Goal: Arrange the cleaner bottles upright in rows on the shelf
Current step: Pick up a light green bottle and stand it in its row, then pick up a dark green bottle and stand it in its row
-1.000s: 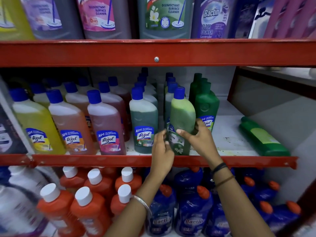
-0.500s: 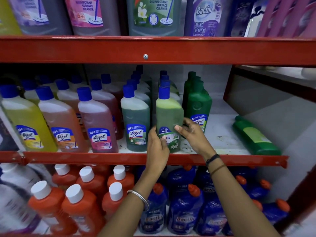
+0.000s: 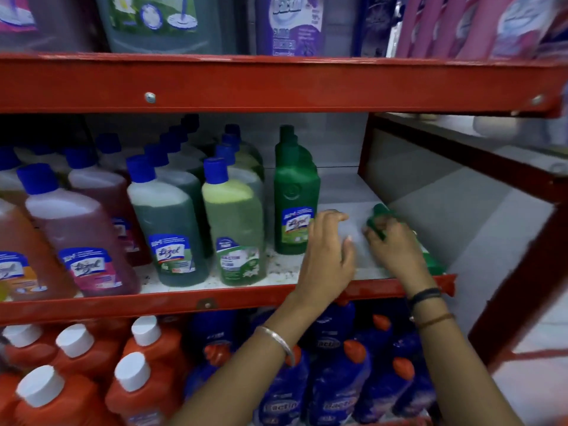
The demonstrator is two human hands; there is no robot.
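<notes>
Right hand [image 3: 396,244] is wrapped around the lying dark green bottle [image 3: 381,218] at the right end of the shelf [image 3: 215,299], near its neck. Left hand [image 3: 329,259] hovers beside it, fingers spread, holding nothing. One green-bodied bottle [image 3: 295,207] stands upright at the front; the light green blue-capped bottle [image 3: 236,232] stands left of it. Blurred frame.
</notes>
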